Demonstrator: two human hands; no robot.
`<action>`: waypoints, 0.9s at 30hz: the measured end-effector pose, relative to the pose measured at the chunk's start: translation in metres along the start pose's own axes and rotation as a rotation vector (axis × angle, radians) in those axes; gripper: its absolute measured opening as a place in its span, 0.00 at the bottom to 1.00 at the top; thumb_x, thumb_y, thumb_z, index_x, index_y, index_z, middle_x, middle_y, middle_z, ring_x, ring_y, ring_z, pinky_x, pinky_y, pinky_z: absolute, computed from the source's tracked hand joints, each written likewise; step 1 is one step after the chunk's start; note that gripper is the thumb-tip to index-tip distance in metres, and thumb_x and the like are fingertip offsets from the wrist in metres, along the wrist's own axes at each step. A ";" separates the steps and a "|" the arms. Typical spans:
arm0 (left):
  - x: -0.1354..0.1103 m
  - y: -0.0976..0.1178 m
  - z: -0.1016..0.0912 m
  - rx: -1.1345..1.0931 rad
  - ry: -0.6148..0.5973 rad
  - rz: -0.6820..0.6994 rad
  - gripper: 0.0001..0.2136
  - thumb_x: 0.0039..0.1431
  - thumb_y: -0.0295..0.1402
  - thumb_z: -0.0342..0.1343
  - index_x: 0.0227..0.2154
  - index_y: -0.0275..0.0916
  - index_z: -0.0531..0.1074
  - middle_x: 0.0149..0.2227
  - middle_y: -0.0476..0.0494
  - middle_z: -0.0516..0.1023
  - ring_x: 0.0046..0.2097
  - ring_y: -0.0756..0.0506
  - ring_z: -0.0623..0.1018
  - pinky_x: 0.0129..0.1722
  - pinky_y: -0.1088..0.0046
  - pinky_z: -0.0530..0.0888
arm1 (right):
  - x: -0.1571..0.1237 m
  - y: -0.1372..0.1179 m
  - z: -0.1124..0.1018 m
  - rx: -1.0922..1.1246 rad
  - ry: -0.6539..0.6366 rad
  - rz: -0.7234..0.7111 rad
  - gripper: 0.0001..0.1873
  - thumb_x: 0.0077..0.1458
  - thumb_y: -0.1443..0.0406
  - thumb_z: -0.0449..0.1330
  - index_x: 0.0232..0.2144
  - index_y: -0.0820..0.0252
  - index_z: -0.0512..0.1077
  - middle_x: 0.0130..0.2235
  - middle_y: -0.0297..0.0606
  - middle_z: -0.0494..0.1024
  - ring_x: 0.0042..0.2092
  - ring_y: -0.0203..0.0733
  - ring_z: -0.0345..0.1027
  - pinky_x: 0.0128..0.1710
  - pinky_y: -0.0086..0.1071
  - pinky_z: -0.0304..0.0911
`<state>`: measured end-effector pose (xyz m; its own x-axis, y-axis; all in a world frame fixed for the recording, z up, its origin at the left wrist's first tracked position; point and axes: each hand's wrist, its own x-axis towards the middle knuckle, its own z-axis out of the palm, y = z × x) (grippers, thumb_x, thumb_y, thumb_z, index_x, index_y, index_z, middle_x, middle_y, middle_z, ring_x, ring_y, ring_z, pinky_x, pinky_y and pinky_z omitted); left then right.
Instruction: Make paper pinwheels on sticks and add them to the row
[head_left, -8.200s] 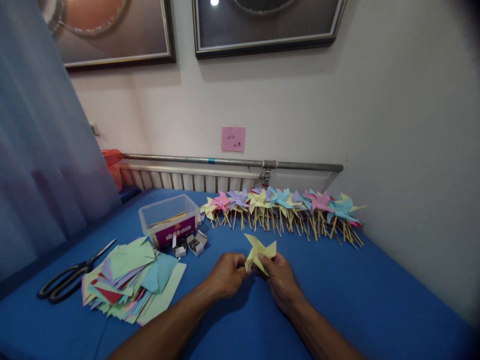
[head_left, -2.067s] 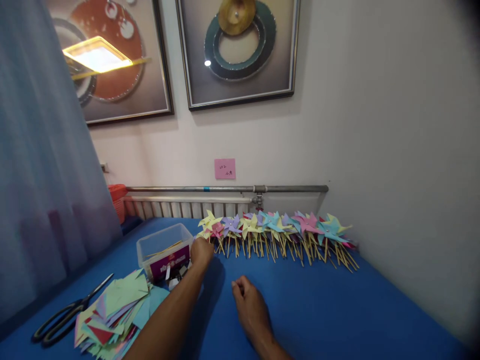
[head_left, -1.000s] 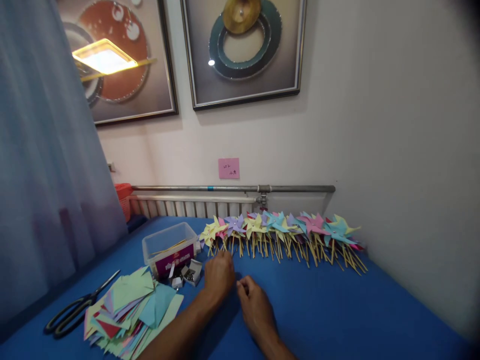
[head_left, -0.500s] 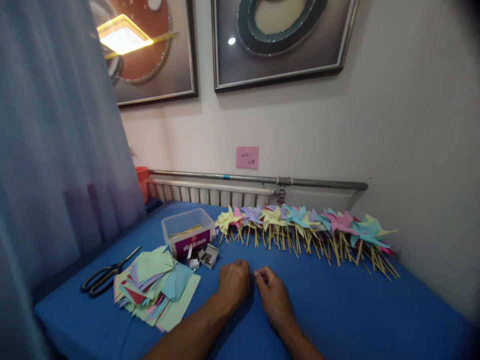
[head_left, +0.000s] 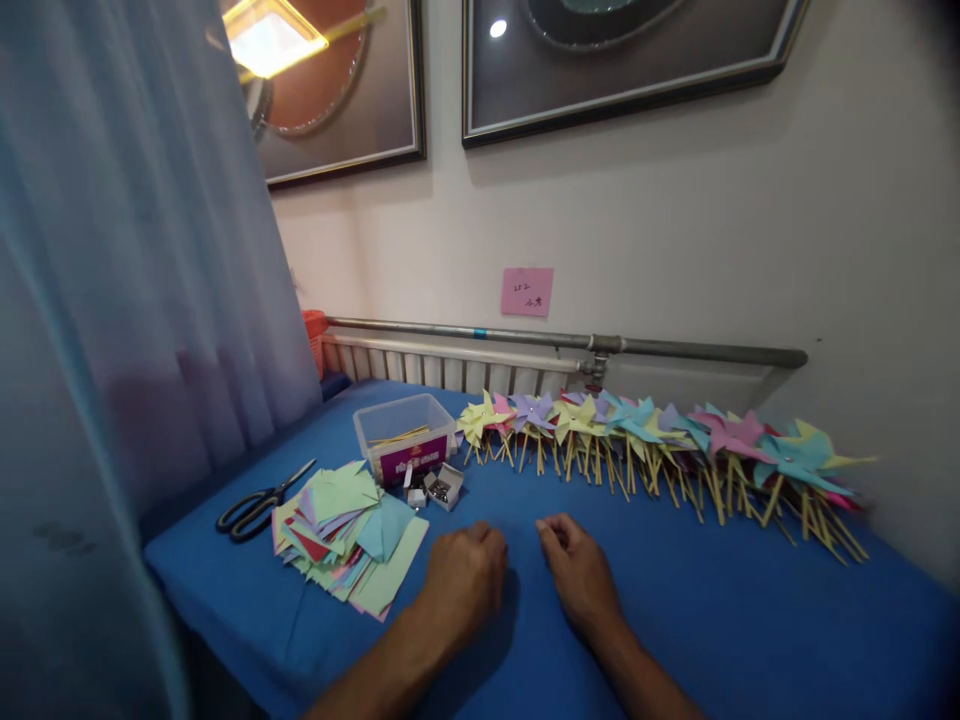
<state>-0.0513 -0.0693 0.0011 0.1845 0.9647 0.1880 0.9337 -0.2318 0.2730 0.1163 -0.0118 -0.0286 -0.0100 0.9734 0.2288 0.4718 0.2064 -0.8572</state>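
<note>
My left hand (head_left: 466, 578) is curled into a loose fist low over the blue cloth, back of the hand up, and nothing shows in it. Across a small gap, my right hand (head_left: 579, 572) rests on its side with fingers curled in and thumb near the forefinger; I see nothing in it. Closest to the left hand are a small open box of metal pins (head_left: 444, 487) and a pile of cut coloured paper (head_left: 337, 530). Beyond the right hand runs a long row of paper pinwheels (head_left: 634, 418) on thin sticks.
A clear plastic tub (head_left: 405, 437) with thin sticks stands behind the small boxes. Black-handled scissors (head_left: 259, 505) lie left of the paper. A blue curtain (head_left: 150, 300) hangs at left. Behind the table are a radiator (head_left: 450, 365), a metal pipe (head_left: 697, 350) and the wall.
The view has tipped down and turned left, so everything sits further right in the picture. My hands have drawn slightly apart; both stay curled.
</note>
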 end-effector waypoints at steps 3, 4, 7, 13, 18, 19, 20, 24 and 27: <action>-0.035 -0.027 0.006 0.048 0.090 -0.015 0.15 0.67 0.32 0.43 0.33 0.42 0.75 0.35 0.40 0.77 0.36 0.44 0.76 0.36 0.68 0.68 | 0.000 -0.001 0.000 -0.008 -0.007 0.011 0.19 0.57 0.50 0.50 0.25 0.55 0.68 0.19 0.30 0.67 0.23 0.40 0.61 0.26 0.32 0.54; -0.044 -0.039 0.004 0.073 0.152 -0.041 0.15 0.68 0.32 0.42 0.32 0.43 0.75 0.33 0.41 0.77 0.35 0.44 0.76 0.36 0.68 0.69 | 0.000 -0.001 0.001 -0.008 -0.006 0.012 0.19 0.57 0.50 0.51 0.25 0.55 0.68 0.19 0.30 0.67 0.23 0.40 0.61 0.26 0.32 0.54; -0.063 -0.087 -0.016 0.139 0.386 -0.192 0.16 0.68 0.32 0.42 0.33 0.42 0.75 0.35 0.41 0.78 0.38 0.44 0.76 0.40 0.67 0.70 | 0.001 0.000 0.001 -0.016 -0.004 0.021 0.19 0.56 0.50 0.51 0.25 0.55 0.68 0.20 0.31 0.68 0.23 0.40 0.61 0.26 0.32 0.54; -0.063 -0.157 -0.071 0.262 0.485 -0.317 0.14 0.61 0.38 0.54 0.46 0.39 0.75 0.51 0.38 0.78 0.54 0.38 0.75 0.55 0.62 0.69 | 0.002 -0.001 0.001 -0.041 -0.006 0.031 0.18 0.55 0.50 0.50 0.26 0.55 0.69 0.21 0.32 0.70 0.24 0.41 0.63 0.26 0.32 0.55; -0.049 -0.147 -0.071 0.294 0.285 -0.365 0.20 0.57 0.36 0.58 0.53 0.40 0.73 0.61 0.35 0.72 0.62 0.36 0.69 0.61 0.57 0.61 | 0.000 -0.003 0.000 -0.027 -0.004 0.035 0.18 0.56 0.50 0.50 0.26 0.54 0.68 0.21 0.32 0.70 0.24 0.41 0.62 0.26 0.32 0.55; -0.047 -0.142 -0.070 0.284 0.251 -0.386 0.18 0.57 0.35 0.57 0.51 0.39 0.74 0.59 0.35 0.74 0.61 0.36 0.70 0.60 0.57 0.61 | 0.000 -0.004 0.000 -0.023 -0.003 0.030 0.18 0.56 0.49 0.50 0.26 0.54 0.68 0.21 0.32 0.69 0.24 0.41 0.62 0.26 0.32 0.55; -0.046 -0.139 -0.069 0.270 0.223 -0.404 0.15 0.58 0.34 0.56 0.48 0.39 0.75 0.57 0.35 0.76 0.59 0.37 0.72 0.59 0.58 0.61 | 0.000 -0.004 0.000 -0.020 -0.004 0.029 0.18 0.56 0.49 0.50 0.26 0.54 0.68 0.20 0.31 0.69 0.24 0.41 0.62 0.26 0.32 0.55; -0.045 -0.134 -0.068 0.235 0.210 -0.439 0.08 0.60 0.32 0.52 0.35 0.40 0.76 0.46 0.38 0.81 0.51 0.39 0.76 0.52 0.62 0.63 | 0.000 -0.004 -0.001 -0.029 -0.021 0.038 0.19 0.55 0.48 0.49 0.26 0.54 0.68 0.19 0.30 0.68 0.23 0.41 0.61 0.25 0.32 0.55; -0.046 -0.138 -0.067 0.240 0.229 -0.439 0.09 0.61 0.32 0.50 0.31 0.41 0.75 0.41 0.41 0.82 0.47 0.41 0.77 0.48 0.65 0.64 | 0.000 -0.006 -0.001 -0.041 -0.023 0.041 0.19 0.55 0.49 0.49 0.25 0.54 0.68 0.20 0.31 0.68 0.23 0.41 0.62 0.26 0.32 0.55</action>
<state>-0.2088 -0.0900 0.0185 -0.2841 0.9064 0.3125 0.9568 0.2467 0.1541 0.1146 -0.0128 -0.0230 -0.0102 0.9831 0.1830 0.5076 0.1627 -0.8461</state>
